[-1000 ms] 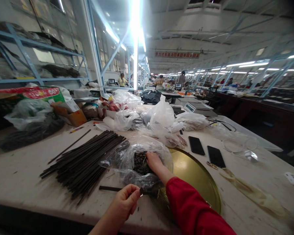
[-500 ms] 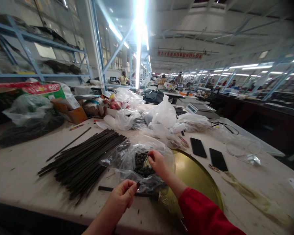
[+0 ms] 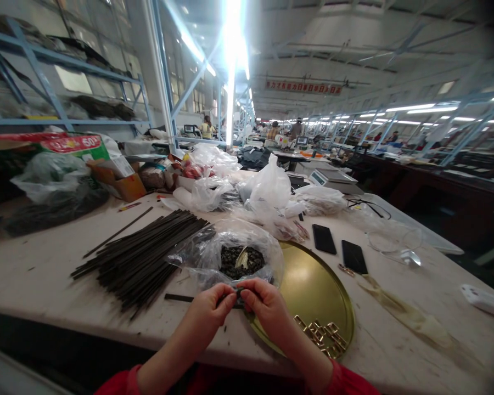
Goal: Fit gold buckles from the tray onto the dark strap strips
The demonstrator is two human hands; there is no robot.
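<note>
Head view: strips [image 3: 142, 258] lie on table [image 3: 37, 274] in hall [image 3: 354, 66]

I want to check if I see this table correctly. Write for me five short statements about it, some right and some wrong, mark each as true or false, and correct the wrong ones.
1. The left hand and the right hand meet at a small dark piece. True.
2. The gold metal pieces lie on top of the dark strips. False: they are on the round tray.
3. Two phones lie to the right of the plastic bag. True.
4. The plastic bag is tied shut. False: it is open, and small dark bits show inside.
5. The bundle of dark strips lies to the left of the tray. True.
</note>
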